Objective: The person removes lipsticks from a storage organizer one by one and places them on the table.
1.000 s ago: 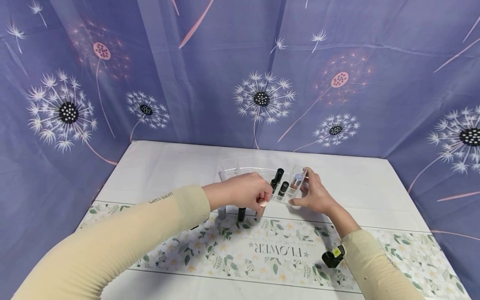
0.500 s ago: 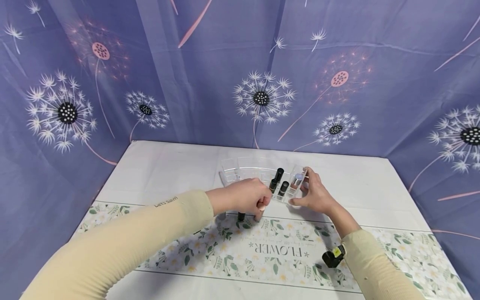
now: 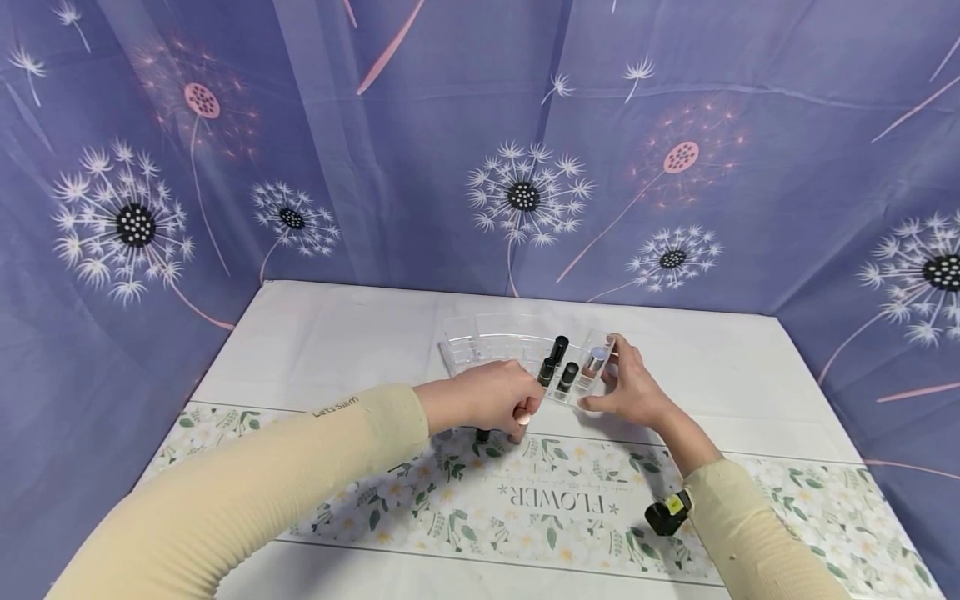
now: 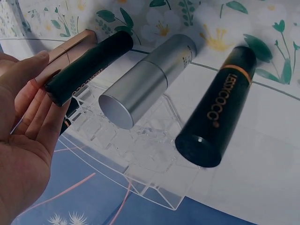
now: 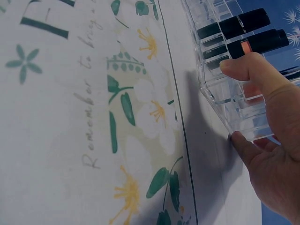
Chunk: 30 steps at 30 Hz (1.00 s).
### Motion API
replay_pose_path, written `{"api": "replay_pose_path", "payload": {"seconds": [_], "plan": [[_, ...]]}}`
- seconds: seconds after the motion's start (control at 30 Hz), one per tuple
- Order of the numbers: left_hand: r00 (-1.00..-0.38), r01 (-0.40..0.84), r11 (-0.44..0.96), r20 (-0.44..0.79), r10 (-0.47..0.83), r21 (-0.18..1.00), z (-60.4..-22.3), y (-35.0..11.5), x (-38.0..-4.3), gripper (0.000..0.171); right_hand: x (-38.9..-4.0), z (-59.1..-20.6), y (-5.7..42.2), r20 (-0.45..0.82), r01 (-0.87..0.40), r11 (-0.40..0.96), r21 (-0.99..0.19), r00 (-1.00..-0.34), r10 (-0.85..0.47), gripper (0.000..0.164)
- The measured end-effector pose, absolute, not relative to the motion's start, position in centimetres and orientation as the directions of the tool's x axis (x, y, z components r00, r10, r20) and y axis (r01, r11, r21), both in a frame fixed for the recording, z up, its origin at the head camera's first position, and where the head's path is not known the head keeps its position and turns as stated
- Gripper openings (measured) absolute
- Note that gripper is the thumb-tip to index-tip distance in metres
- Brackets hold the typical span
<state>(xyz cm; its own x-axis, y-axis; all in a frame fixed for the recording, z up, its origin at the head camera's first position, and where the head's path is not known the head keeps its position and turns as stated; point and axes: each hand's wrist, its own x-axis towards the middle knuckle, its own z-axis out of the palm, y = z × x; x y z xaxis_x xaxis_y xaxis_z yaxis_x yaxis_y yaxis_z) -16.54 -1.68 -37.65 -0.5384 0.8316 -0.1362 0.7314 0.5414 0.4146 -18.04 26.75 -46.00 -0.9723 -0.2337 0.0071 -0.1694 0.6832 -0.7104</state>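
Observation:
My left hand (image 3: pixel 498 396) pinches a rose-gold lipstick tube (image 4: pixel 70 51) between thumb and fingers, low over the table in front of a clear organizer (image 3: pixel 510 340). Thumb and fingers of my right hand (image 3: pixel 628 392) grip the organizer's right end. Several tubes stand in the slots there: black lipsticks (image 3: pixel 567 375) and one with a silver and lavender cap (image 3: pixel 596 358). Beside the rose-gold tube, the left wrist view has a dark green lipstick (image 4: pixel 91 68), a silver tube (image 4: pixel 147 82) and another dark green lipstick (image 4: pixel 218 108) with gold lettering. My left hand hides most of these in the head view.
A floral runner (image 3: pixel 558 475) crosses the white table (image 3: pixel 345 333) in front of the organizer. Purple dandelion-print curtains (image 3: pixel 420 167) hang behind the table and at both sides. The organizer's left slots hold no tubes. A black wrist camera (image 3: pixel 666 514) sits on my right wrist.
My left hand has moved slightly down toward the runner and a little right, covering more of the tubes standing below it. My right hand and the organizer have stayed put.

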Motion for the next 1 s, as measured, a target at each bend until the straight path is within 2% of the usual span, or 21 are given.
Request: {"api": "replay_pose_path", "payload": {"seconds": [0.33,0.7,1.0], "plan": [[-0.54,0.728,0.539,-0.131,0.831,0.424,-37.5,-1.9,-16.5,0.026,-18.0,-46.2,26.9,0.004,-0.166,0.675,-0.718,-0.972,-0.235,0.111],[-0.552,0.698,0.553,-0.15,0.82,0.454,-36.9,-2.0,-16.8,0.018,-17.9,-46.1,26.8,-0.002,-0.161,0.673,-0.722,-0.972,-0.235,0.112],[-0.574,0.653,0.566,-0.159,0.803,0.503,-35.9,-2.1,-17.2,0.029,-18.0,-46.1,26.9,-0.007,-0.155,0.663,-0.732,-0.972,-0.236,0.108]]}}
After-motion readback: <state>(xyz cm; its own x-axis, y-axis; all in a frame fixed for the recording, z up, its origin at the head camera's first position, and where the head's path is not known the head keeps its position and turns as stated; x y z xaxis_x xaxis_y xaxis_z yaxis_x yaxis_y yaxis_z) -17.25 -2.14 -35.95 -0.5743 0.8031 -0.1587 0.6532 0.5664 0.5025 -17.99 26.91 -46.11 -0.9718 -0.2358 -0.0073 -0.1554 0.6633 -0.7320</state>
